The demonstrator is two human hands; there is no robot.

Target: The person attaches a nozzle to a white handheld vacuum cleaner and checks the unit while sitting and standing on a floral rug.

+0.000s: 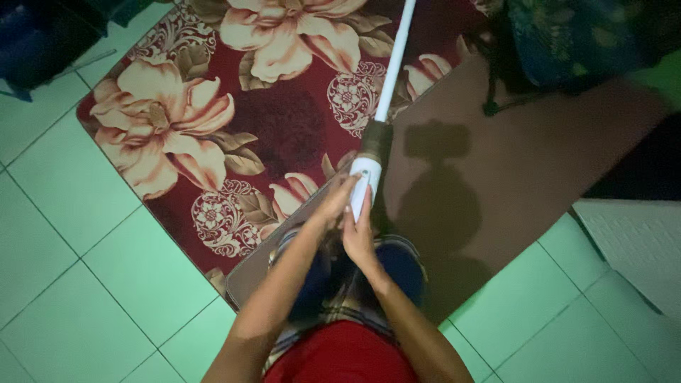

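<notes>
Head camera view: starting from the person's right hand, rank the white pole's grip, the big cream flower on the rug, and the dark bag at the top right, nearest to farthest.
1. White pole's grip: in the right hand, touching it, at centre.
2. Big cream flower: on the red rug, up and to the left.
3. Dark bag: top right corner, farthest.
</notes>
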